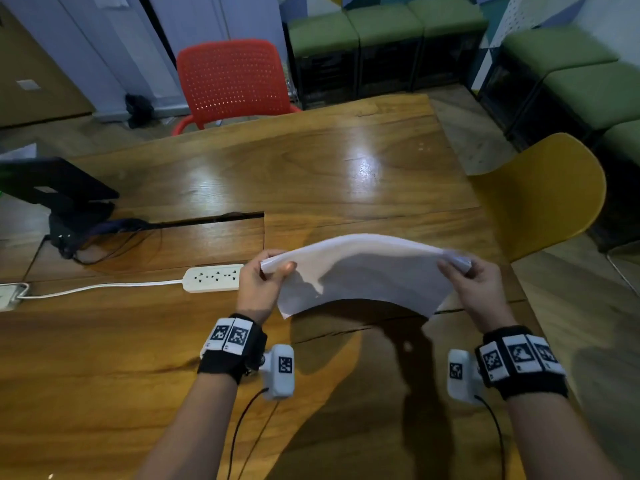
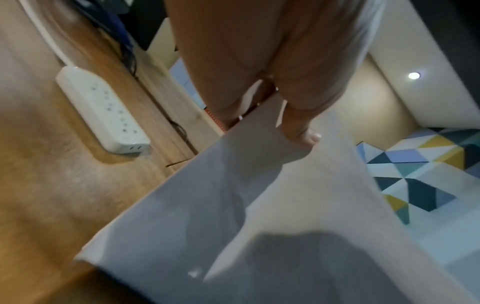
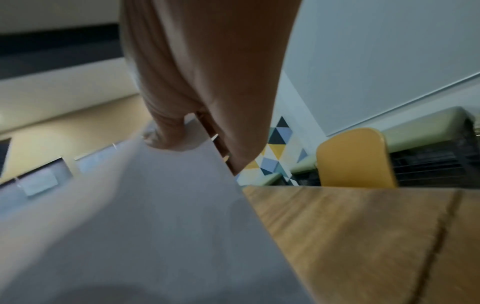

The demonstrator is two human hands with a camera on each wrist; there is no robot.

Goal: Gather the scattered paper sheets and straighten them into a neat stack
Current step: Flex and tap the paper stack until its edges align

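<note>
- White paper sheets point(image 1: 360, 271) are held as one bundle above the near right part of the wooden table point(image 1: 311, 174), bowed upward in the middle and clear of the surface.
- Its left end is pinched by the left hand point(image 1: 258, 289), thumb on top and fingers beneath; the right end is pinched the same way by the right hand point(image 1: 479, 289).
- Held by both short ends, the bundle seems ready to be squared; the edges at the right corner are seen slightly fanned, so alignment is judged unfinished.
- No loose sheets are seen elsewhere on the table, so gathering appears complete.
- A white power strip point(image 1: 213, 278) lies just left of the left hand.
- No containers are shown.
</note>
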